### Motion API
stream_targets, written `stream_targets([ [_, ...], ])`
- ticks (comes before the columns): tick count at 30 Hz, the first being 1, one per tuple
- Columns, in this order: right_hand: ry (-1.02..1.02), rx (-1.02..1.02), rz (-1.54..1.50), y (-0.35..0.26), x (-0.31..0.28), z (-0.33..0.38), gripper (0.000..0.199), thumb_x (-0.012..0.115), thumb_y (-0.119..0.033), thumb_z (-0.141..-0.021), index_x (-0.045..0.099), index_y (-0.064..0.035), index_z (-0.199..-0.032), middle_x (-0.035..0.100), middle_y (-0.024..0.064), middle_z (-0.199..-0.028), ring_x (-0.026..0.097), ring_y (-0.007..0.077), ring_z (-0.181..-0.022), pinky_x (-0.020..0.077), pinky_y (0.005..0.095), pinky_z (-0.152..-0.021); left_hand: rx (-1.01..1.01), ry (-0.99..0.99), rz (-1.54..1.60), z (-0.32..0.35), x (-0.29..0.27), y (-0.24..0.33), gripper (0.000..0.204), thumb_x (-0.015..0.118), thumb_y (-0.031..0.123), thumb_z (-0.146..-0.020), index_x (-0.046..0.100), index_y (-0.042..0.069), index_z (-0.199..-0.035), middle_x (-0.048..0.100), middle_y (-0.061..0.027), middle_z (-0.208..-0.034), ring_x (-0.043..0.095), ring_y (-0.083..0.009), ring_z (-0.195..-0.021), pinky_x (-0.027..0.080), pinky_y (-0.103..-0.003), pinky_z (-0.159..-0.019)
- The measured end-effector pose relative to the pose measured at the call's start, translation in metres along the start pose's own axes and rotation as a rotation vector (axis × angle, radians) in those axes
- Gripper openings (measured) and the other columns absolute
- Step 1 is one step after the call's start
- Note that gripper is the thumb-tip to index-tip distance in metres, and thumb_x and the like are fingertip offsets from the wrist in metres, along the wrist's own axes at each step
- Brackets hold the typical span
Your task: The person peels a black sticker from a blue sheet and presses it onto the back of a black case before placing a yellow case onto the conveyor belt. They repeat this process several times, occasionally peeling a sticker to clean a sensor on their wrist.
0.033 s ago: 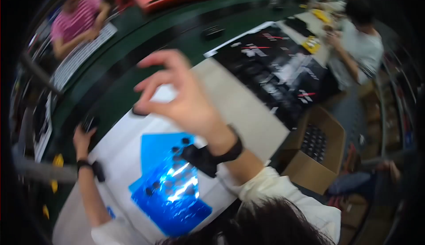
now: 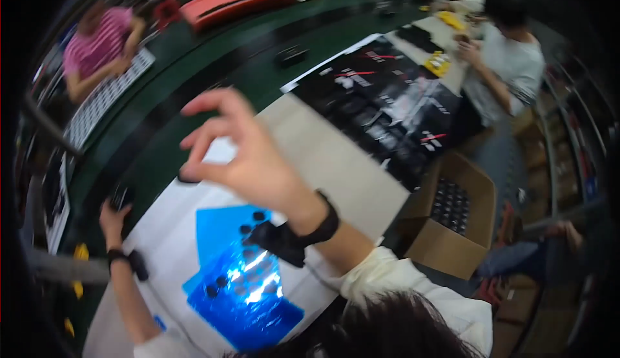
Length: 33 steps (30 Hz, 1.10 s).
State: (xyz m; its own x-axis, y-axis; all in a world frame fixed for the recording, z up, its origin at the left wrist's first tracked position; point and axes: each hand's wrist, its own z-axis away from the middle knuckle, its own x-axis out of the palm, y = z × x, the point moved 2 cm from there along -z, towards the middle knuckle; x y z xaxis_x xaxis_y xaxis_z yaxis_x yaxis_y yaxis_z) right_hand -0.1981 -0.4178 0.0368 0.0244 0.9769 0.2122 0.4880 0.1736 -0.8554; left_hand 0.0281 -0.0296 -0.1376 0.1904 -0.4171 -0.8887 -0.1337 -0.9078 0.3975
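Note:
My right hand (image 2: 248, 157) is raised over the white work surface (image 2: 165, 219), thumb and forefinger pinched on a small black piece (image 2: 188, 176). At the left, my left hand (image 2: 114, 221) is closed round a small dark object (image 2: 121, 196), too blurred to tell its kind, by the green conveyor belt. Below my right wrist lie overlapping shiny blue plastic sheets (image 2: 242, 322) with several small black round pieces (image 2: 216, 287) on them. Each wrist wears a black band; the right one carries a dark block (image 2: 279, 240) that covers part of the sheets.
An open cardboard box (image 2: 445, 251) packed with dark round pieces stands at the right. Beyond the beige board (image 2: 336, 145) lies black printed film (image 2: 368, 103). A small black box (image 2: 291, 55) rests on the green belt (image 2: 245, 67). Co-workers sit at upper left and upper right.
The whole view has shifted a little, so things appear farther left and slightly lower. My right hand appears slightly lower, still pinching the black piece; the left keeps its hold.

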Motion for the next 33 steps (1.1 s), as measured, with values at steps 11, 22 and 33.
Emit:
stream_targets([
  [11,-0.071,0.067,0.163,-0.011,0.004,0.006,0.051,0.065,0.001,-0.067,0.039,-0.0038,-0.110,0.056,0.0007,-0.071,0.055,0.0158,-0.087,0.0405,0.0303,-0.081,0.085,-0.128,0.897,0.092,-0.076,0.165,0.058,0.070,0.005,-0.056,0.043,0.006,-0.107,0.052,-0.0085,-0.097,0.055,-0.0188,-0.084,0.048,-0.025,-0.068],
  [22,-0.217,0.231,-0.200,-0.004,0.041,0.019,0.064,0.063,0.008,-0.065,0.032,0.0053,-0.121,0.057,0.0057,-0.065,0.058,0.0288,-0.092,0.0383,0.0391,-0.089,0.084,-0.370,1.362,0.185,-0.114,0.232,0.075,0.077,-0.005,-0.044,0.043,0.004,-0.110,0.050,-0.0070,-0.103,0.052,-0.0164,-0.096,0.043,-0.026,-0.082],
  [33,-0.208,0.324,0.082,-0.009,0.070,0.030,0.068,0.066,0.010,-0.063,0.032,0.0057,-0.121,0.057,0.0054,-0.064,0.057,0.0282,-0.094,0.0420,0.0336,-0.086,0.187,-0.290,1.145,0.194,-0.123,0.241,0.073,0.075,-0.004,-0.040,0.046,0.003,-0.107,0.050,-0.0096,-0.108,0.051,-0.0206,-0.099,0.041,-0.030,-0.086],
])
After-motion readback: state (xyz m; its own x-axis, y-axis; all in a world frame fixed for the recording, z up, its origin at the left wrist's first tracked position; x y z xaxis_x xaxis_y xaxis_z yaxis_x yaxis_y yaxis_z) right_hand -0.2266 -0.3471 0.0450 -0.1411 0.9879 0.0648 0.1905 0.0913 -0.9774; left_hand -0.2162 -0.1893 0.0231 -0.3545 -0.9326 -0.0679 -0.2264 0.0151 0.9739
